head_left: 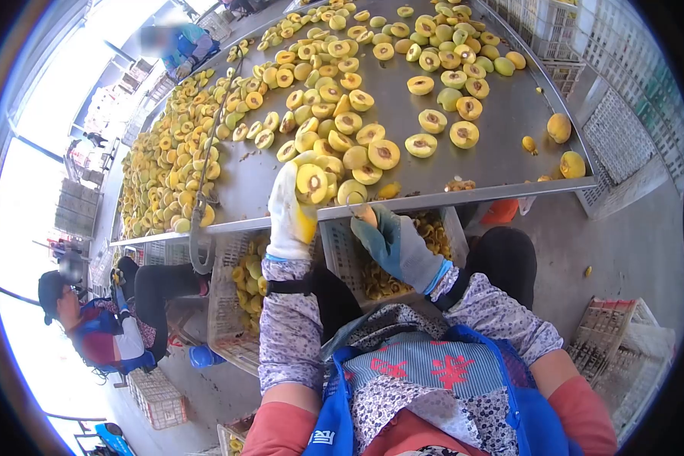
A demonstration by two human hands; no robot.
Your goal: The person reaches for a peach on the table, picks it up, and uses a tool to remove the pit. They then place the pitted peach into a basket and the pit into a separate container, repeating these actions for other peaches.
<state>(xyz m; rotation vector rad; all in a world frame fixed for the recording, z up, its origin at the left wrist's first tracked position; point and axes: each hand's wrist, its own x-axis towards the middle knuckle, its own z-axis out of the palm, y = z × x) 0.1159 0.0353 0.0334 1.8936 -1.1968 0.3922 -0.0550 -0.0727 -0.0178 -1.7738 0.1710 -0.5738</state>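
My left hand (287,216), in a white glove stained yellow, is closed around a peach half (311,183). Its cut face, with the brown pit area in the middle, is turned towards me. Just to the right, my right hand (399,247), in a grey-blue glove, grips a small pitting tool (367,216) by its light brown handle. A thin curved metal end points towards the fruit, apart from the held half. Both hands are at the near edge of a metal table (270,178). Loose peach halves (384,154) lie just beyond them, many with cut faces up.
A large heap of halves (167,159) covers the table's left side. Below the edge stand a crate of peach halves (251,285) and a crate of scraps (433,232). A seated person (102,327) works at left, another person (182,45) farther back. Stacked crates (623,349) stand right.
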